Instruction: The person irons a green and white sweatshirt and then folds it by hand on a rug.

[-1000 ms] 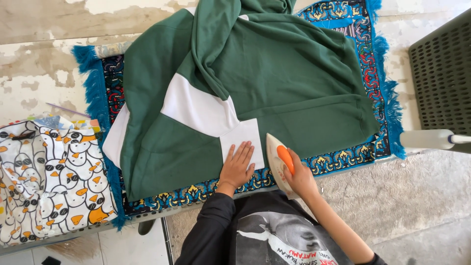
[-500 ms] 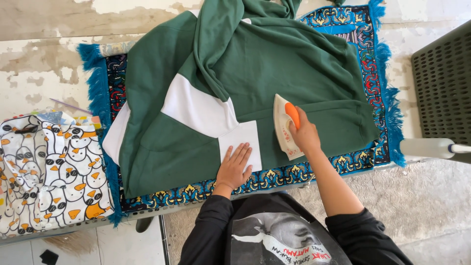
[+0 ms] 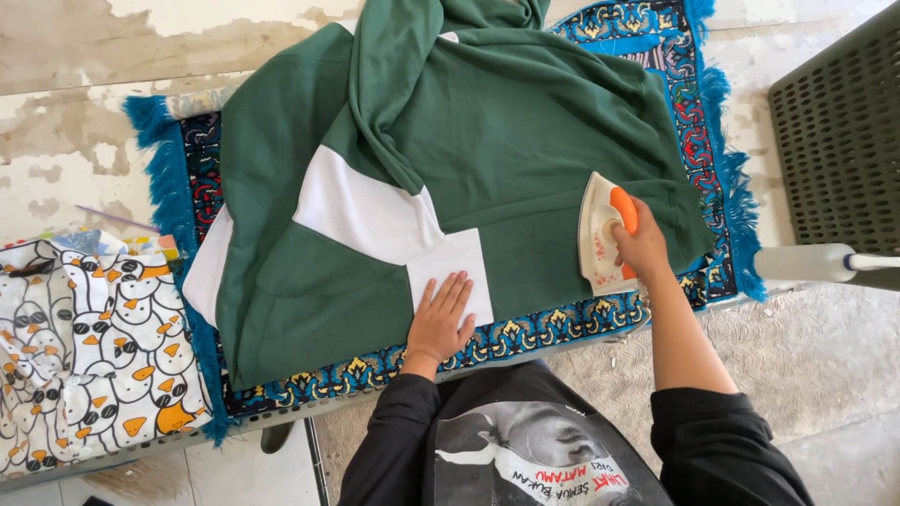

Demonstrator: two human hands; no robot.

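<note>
— Hands first: what is each one doing?

— Right hand [image 3: 641,248] is wrapped around the orange handle of a cream-coloured iron [image 3: 600,234], fingers closed tight on it. The iron sits flat on the green garment [image 3: 525,141], near that garment's right edge and close to the near side of the counter.

— And the other?

— Left hand [image 3: 439,323] lies palm down, fingers straight and a little spread, holding nothing. It presses on a white panel [image 3: 450,267] of the garment, at the lower edge of the cloth, with the heel of the hand over the patterned border below.

— How far apart are the two?

— Well apart, with a stretch of smooth green fabric between them. Both arms wear black sleeves.

— What lies under the garment?

— Blue patterned rug [image 3: 712,169] with a fringe, spread over the counter. The garment covers most of it; a green sleeve or hood part is folded across the middle, running up toward the far edge. A second, larger white panel slants across the left half.

— Anything else around?

— Cloth printed with cartoon penguins [image 3: 84,347] lies bunched at the left, just beside the rug's fringe. At the right stands a dark perforated plastic crate [image 3: 839,131], and below it a white bottle [image 3: 802,262] lies on its side, near the rug's right end.
</note>
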